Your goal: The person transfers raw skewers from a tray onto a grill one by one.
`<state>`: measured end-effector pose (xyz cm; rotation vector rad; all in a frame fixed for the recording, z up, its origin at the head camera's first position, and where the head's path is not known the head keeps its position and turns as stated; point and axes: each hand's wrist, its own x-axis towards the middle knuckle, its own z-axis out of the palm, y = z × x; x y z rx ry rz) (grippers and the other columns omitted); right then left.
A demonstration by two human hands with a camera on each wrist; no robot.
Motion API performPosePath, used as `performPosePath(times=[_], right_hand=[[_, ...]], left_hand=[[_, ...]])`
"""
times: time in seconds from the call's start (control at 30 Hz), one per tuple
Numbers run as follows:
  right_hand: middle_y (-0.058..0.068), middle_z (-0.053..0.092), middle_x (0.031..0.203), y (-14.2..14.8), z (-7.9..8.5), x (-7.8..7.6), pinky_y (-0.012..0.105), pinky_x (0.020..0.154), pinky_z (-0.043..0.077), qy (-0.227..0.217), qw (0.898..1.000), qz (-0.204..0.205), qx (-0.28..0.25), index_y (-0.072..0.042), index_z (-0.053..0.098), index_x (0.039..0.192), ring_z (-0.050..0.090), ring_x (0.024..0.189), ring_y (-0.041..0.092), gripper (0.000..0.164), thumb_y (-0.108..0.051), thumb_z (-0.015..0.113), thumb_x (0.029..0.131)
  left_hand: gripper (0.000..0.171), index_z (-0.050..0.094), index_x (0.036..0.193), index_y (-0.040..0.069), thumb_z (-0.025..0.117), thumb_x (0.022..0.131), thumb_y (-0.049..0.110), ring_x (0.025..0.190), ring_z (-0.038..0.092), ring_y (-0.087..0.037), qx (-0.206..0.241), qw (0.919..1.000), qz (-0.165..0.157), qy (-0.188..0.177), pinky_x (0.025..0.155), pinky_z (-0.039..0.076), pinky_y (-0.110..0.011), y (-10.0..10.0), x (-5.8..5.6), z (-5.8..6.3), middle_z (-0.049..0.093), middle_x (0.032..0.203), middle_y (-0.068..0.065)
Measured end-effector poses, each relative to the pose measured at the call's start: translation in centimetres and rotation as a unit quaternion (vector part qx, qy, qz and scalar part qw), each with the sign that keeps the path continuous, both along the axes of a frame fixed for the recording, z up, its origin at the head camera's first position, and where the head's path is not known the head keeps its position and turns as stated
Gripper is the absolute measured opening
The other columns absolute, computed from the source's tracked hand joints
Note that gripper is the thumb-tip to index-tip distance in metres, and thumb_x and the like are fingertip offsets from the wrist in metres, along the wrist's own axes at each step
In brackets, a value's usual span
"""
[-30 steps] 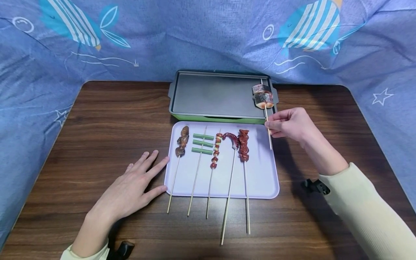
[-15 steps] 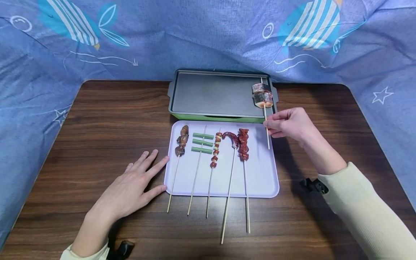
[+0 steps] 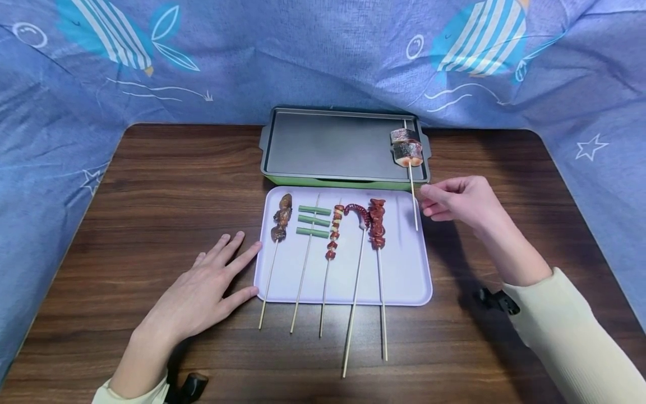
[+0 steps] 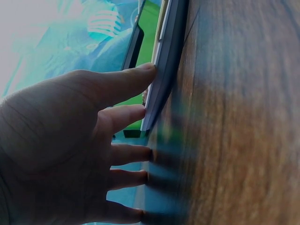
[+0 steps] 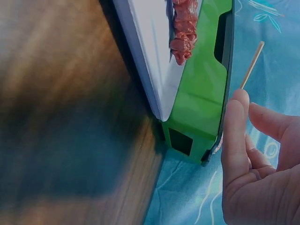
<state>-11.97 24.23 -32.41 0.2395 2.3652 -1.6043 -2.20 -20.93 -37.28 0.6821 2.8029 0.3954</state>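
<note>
A fish skewer (image 3: 406, 150) with two chunks lies at the right end of the black griddle plate (image 3: 333, 145), its stick jutting out over the front edge. Just right of that stick is my right hand (image 3: 466, 205), fingers bent loosely and thumb apart from them. In the right wrist view the stick (image 5: 253, 63) shows beyond the fingertips, with a gap between thumb and index finger. My left hand (image 3: 194, 297) is spread on the table, its thumb and index fingertip touching the left rim of the lilac tray (image 3: 404, 280).
Several skewers lie on the tray, handles overhanging its front: a brown meat one (image 3: 283, 219), green stalks (image 3: 313, 221), small red and yellow pieces (image 3: 334, 233), a curled tentacle (image 3: 357, 212) and red meat (image 3: 377, 224). The griddle's green base (image 3: 323, 182) stands right behind.
My right hand has let go of the fish skewer's stick and shifted slightly right, away from it. The skewer stays on the griddle; my left hand holds its place.
</note>
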Motion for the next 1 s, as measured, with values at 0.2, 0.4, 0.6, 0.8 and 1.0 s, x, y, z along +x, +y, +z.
performPosePath(times=[0.2, 0.4, 0.6, 0.8, 1.0], right_hand=[[0.005, 0.074, 0.079, 0.7, -0.9, 3.0, 0.035, 0.068, 0.059, -0.016, 1.000, 0.024, 0.000, 0.014, 0.064, 0.114, 0.071, 0.070, 0.014, 0.041, -0.022, 0.068, 0.094], [0.016, 0.072, 0.081, -0.7, -2.0, 6.4, 0.036, 0.068, 0.059, -0.040, 0.996, 0.076, 0.017, 0.014, 0.067, 0.109, 0.071, 0.070, 0.019, 0.035, -0.015, 0.071, 0.092], [0.010, 0.071, 0.072, -2.8, -3.0, 8.6, 0.031, 0.059, 0.057, -0.028, 0.987, 0.156, 0.035, 0.005, 0.074, 0.095, 0.069, 0.064, 0.021, 0.021, -0.015, 0.074, 0.088], [0.007, 0.070, 0.068, -4.5, -3.9, 9.3, 0.028, 0.053, 0.055, -0.038, 0.983, 0.176, 0.049, 0.000, 0.076, 0.089, 0.069, 0.062, 0.021, 0.019, -0.018, 0.076, 0.087], [0.008, 0.070, 0.069, -5.3, -4.6, 9.2, 0.030, 0.056, 0.057, -0.072, 0.983, 0.164, 0.040, 0.001, 0.075, 0.089, 0.069, 0.062, 0.020, 0.019, -0.018, 0.077, 0.085]], left_hand=[[0.073, 0.024, 0.157, 0.030, 0.052, 0.096, 0.057, 0.145, 0.018, -0.040, 0.005, 1.0000, -0.003, 0.001, 0.102, 0.029, -0.070, 0.2, 0.0, 0.0, 0.023, 0.159, -0.017], [0.073, 0.024, 0.157, 0.030, 0.052, 0.096, 0.058, 0.146, 0.017, -0.039, 0.003, 1.0000, -0.003, 0.001, 0.104, 0.028, -0.069, 0.1, 0.0, 0.0, 0.021, 0.160, -0.016], [0.073, 0.022, 0.157, 0.030, 0.051, 0.096, 0.058, 0.146, 0.016, -0.040, 0.001, 1.0000, -0.003, -0.004, 0.104, 0.027, -0.069, -0.1, 0.0, -0.1, 0.020, 0.161, -0.015], [0.073, 0.023, 0.157, 0.030, 0.051, 0.096, 0.058, 0.146, 0.016, -0.039, -0.001, 1.0000, -0.002, -0.003, 0.104, 0.027, -0.069, 0.0, 0.0, -0.1, 0.020, 0.161, -0.015], [0.073, 0.023, 0.157, 0.030, 0.051, 0.096, 0.058, 0.146, 0.016, -0.039, 0.000, 1.0000, -0.004, 0.001, 0.104, 0.028, -0.070, 0.0, 0.0, -0.1, 0.020, 0.161, -0.015]])
